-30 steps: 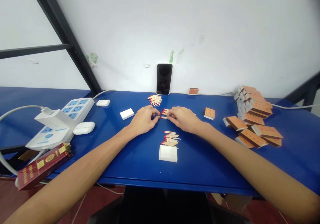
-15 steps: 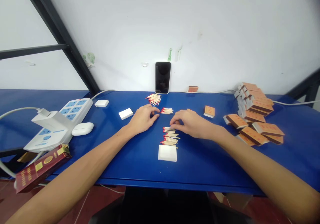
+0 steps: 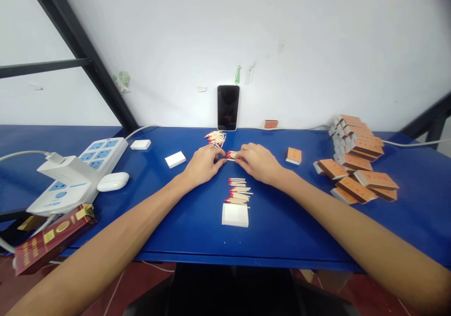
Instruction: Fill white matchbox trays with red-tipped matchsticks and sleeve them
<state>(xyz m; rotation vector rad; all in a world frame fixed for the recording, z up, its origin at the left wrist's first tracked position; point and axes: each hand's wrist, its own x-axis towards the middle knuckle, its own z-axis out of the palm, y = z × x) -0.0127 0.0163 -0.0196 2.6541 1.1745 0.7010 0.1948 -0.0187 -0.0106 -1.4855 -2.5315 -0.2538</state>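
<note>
A small row of red-tipped matches (image 3: pixel 231 154) lies between my two hands on the blue table. At its red-head end, my left hand (image 3: pixel 203 165) has thumb and forefinger closed about the matches. My right hand (image 3: pixel 259 162) grips the plain ends, its fingers covering part of the sticks. Nearer me lie more matches (image 3: pixel 240 189), roughly lined up with heads to the left. Just below them is an open white matchbox tray (image 3: pixel 235 216). Behind my left hand sits a loose heap of matches (image 3: pixel 215 138).
Orange matchboxes (image 3: pixel 359 142) are piled at the right, and a single matchbox (image 3: pixel 293 155) lies beyond my right hand. White trays (image 3: pixel 175 159) rest at left. A phone (image 3: pixel 228 108) leans on the wall. A power strip (image 3: pixel 95 158), earbud case (image 3: pixel 113 182) and red box (image 3: pixel 54 239) flank my left arm.
My right hand has moved away from the nearer matches, up and left, to the row by my left hand. My left hand has stayed nearly in place, fingers drawn closer on the matches.
</note>
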